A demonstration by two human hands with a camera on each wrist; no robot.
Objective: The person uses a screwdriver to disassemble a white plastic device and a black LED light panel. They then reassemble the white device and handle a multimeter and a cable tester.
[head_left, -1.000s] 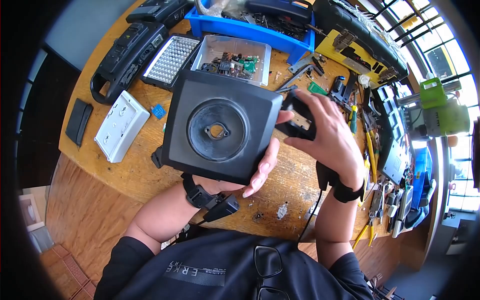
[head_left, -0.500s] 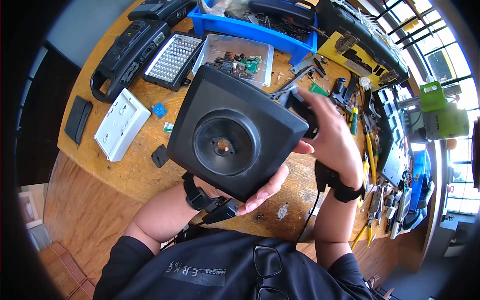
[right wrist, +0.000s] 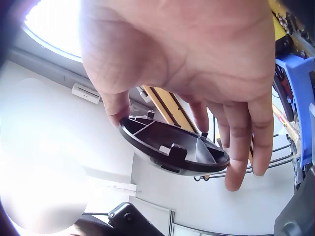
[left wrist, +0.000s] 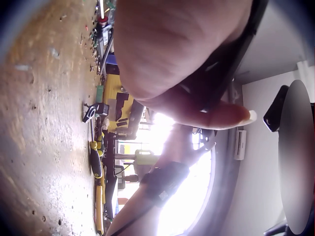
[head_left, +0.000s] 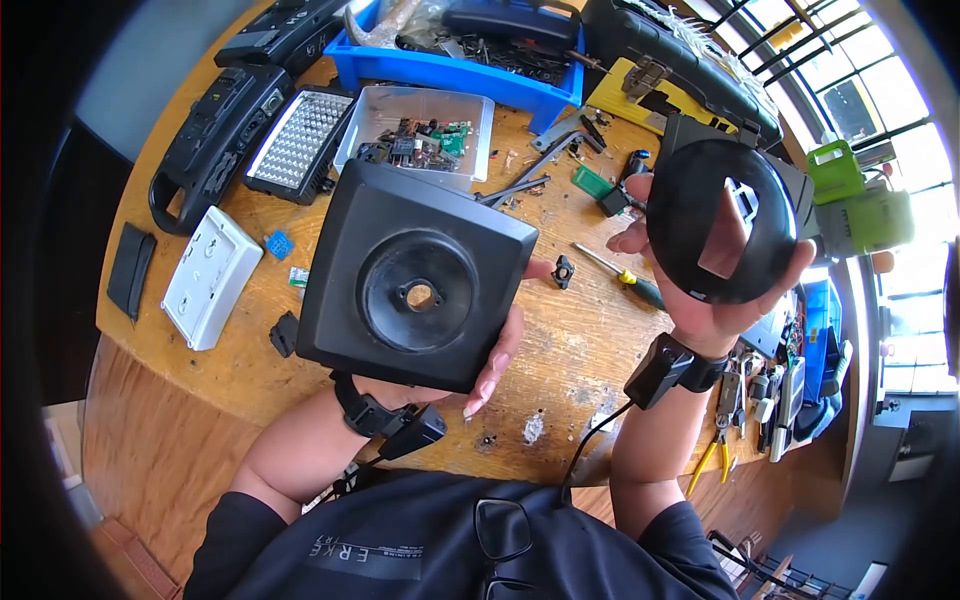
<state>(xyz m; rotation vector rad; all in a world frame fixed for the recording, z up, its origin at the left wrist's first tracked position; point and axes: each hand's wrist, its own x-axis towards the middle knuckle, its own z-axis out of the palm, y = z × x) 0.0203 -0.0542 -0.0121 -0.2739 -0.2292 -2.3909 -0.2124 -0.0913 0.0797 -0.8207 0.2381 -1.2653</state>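
Note:
A square black plastic housing (head_left: pixel 325 300), with a round recess and a small central hole in its face, rests in my left hand (head_left: pixel 497 362). The thumb and fingers show along its right and lower edges; most of the palm is hidden beneath it. Off to the right, my right hand (head_left: pixel 697 318) grips a glossy round black cover (head_left: pixel 680 215) by its rim. A rectangular opening cuts through this cover, and the palm shows through it. In the right wrist view, tabs and ribs stand on the inner side of the round cover (right wrist: pixel 177 152), pinched between thumb and fingers.
Behind the housing stands a clear bin (head_left: pixel 480 135) of small parts, with a blue crate (head_left: pixel 450 82) beyond. A white plastic case (head_left: pixel 212 280) and an LED panel (head_left: pixel 300 140) lie left. Between the hands lie a screwdriver (head_left: pixel 640 287) and a small black part (head_left: pixel 563 271).
My right hand has moved away from the housing's right side, turning the round cover so its glossy face shows. The housing tilted, then came back nearly level. The head view has shifted.

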